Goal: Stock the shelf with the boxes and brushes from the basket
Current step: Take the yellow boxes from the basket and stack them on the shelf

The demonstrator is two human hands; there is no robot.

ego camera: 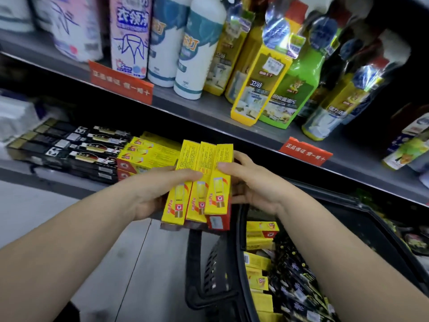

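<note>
Head view: three yellow boxes [201, 182] are held side by side above the basket [218, 275], just in front of the lower shelf [27, 169]. The left hand [162, 189] is wrapped round their left side, thumb laid across the top. The right hand [250, 182] is clamped on the right side likewise. Stacked boxes [148, 156] are already seated beside the black brush packs [69, 147]. Judged best: the trio should be squeezed flush, slid in as one against the stacked row, and released only once supported.

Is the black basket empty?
Not empty. Inside the basket lie several yellow boxes and a pile of dark brush packs.
</note>
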